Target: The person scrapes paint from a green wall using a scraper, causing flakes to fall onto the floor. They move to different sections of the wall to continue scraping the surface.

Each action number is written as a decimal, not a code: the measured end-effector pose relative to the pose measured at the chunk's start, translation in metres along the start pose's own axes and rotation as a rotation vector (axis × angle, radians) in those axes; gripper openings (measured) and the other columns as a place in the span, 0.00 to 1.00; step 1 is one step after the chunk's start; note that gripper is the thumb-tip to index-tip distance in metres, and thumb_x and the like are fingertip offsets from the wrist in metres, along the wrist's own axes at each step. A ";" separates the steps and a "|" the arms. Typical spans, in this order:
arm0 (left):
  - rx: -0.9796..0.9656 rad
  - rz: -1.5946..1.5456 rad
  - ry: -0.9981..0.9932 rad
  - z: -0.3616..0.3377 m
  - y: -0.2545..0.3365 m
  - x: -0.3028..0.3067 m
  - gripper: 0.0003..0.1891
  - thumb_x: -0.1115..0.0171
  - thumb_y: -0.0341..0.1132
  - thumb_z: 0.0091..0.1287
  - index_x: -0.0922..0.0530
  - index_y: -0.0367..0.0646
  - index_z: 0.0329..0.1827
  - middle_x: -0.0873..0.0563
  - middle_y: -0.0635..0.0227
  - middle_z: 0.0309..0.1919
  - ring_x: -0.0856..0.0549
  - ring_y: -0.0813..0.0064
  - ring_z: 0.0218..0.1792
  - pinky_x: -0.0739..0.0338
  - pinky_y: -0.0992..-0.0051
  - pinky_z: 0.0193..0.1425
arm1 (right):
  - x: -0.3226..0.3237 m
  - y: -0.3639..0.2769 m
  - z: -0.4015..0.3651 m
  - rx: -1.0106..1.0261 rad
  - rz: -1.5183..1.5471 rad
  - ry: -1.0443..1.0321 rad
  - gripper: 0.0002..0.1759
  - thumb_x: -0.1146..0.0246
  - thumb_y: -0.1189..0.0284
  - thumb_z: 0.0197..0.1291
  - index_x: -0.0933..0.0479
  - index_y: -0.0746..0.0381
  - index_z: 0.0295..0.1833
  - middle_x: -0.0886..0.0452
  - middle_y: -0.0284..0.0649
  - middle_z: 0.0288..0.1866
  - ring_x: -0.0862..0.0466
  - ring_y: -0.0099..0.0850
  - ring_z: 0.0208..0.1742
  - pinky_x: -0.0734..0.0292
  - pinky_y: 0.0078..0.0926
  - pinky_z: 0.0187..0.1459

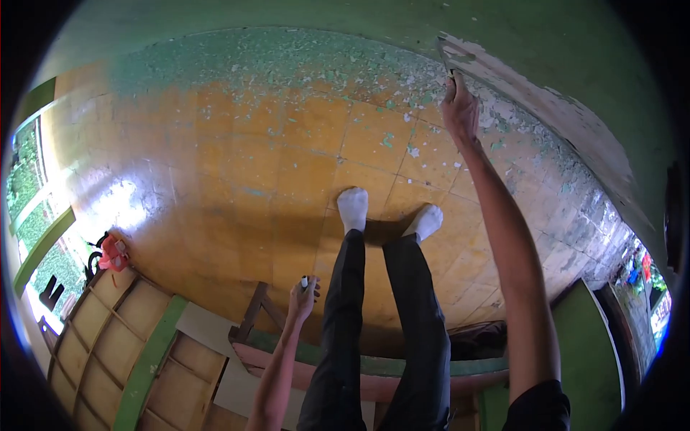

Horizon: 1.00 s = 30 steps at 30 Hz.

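Observation:
My right hand [460, 111] reaches far forward, its fingers closed around the handle of a scraper [443, 54]. The scraper's blade is against the lower part of the green wall [560, 65], at the edge of a scraped pale patch [546, 100]. Held low beside my left leg, my left hand [302, 300] is closed around a small dark object with a whitish end [305, 281]; its kind cannot be made out. Flakes of green and white paint [287, 65] lie thickly on the floor along the wall.
My white-socked feet [353, 207] stand on the yellow tiled floor [237, 172]. Behind me are a pinkish curved piece of furniture [388, 386] and a wooden frame panel [144, 302]. A red-pink object [113, 253] sits by the bright window at left. A green panel [586, 352] stands at right.

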<state>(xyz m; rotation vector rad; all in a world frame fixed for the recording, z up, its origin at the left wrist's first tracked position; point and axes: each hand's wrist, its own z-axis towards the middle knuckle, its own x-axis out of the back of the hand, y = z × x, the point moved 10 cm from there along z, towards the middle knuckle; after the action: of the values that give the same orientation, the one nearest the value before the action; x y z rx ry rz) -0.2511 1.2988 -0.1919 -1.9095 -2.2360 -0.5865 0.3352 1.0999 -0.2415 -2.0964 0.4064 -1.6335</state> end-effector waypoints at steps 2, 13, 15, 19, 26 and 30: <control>0.008 -0.008 0.019 -0.005 0.002 0.004 0.20 0.45 0.48 0.72 0.17 0.37 0.44 0.15 0.65 0.29 0.16 0.77 0.28 0.24 0.75 0.30 | -0.019 -0.010 -0.007 0.010 0.026 -0.107 0.18 0.50 0.60 0.70 0.25 0.58 0.57 0.17 0.55 0.40 0.17 0.56 0.44 0.21 0.51 0.44; 0.002 -0.294 0.071 -0.066 -0.012 -0.015 0.21 0.47 0.48 0.73 0.18 0.37 0.45 0.16 0.64 0.29 0.16 0.75 0.28 0.23 0.74 0.29 | -0.053 0.082 -0.206 -0.037 -0.251 -0.777 0.19 0.48 0.67 0.60 0.24 0.59 0.55 0.18 0.60 0.46 0.19 0.58 0.50 0.24 0.53 0.52; 0.027 -0.369 0.072 -0.087 -0.020 -0.022 0.21 0.48 0.48 0.73 0.18 0.37 0.45 0.16 0.63 0.29 0.15 0.74 0.28 0.22 0.74 0.29 | -0.020 0.102 -0.235 -0.099 -0.297 -0.782 0.19 0.48 0.67 0.59 0.25 0.58 0.56 0.18 0.59 0.45 0.18 0.57 0.50 0.24 0.53 0.52; 0.096 -0.458 0.068 -0.105 -0.043 -0.040 0.21 0.49 0.47 0.73 0.19 0.36 0.46 0.16 0.62 0.30 0.15 0.73 0.29 0.22 0.73 0.29 | 0.038 0.112 -0.255 -0.253 -0.424 -0.868 0.21 0.48 0.68 0.59 0.25 0.58 0.58 0.17 0.58 0.46 0.18 0.55 0.50 0.24 0.51 0.52; 0.128 -0.597 0.070 -0.091 -0.039 -0.057 0.21 0.49 0.47 0.73 0.19 0.36 0.46 0.16 0.64 0.30 0.16 0.75 0.29 0.22 0.72 0.30 | 0.099 0.099 -0.199 -0.178 -0.426 -0.614 0.23 0.49 0.68 0.62 0.26 0.57 0.62 0.18 0.57 0.48 0.18 0.53 0.53 0.24 0.47 0.54; -0.244 -0.224 0.165 -0.060 0.002 -0.063 0.15 0.47 0.41 0.71 0.20 0.36 0.42 0.17 0.49 0.32 0.19 0.48 0.29 0.24 0.59 0.35 | 0.095 0.064 -0.152 0.012 -0.320 -0.520 0.26 0.50 0.68 0.63 0.29 0.61 0.66 0.17 0.56 0.48 0.15 0.49 0.43 0.21 0.44 0.48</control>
<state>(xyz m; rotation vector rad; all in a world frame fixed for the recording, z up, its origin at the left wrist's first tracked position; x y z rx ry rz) -0.2462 1.2182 -0.1592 -1.6440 -2.3779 -1.0528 0.2156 0.9734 -0.1647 -2.5612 -0.1151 -1.1594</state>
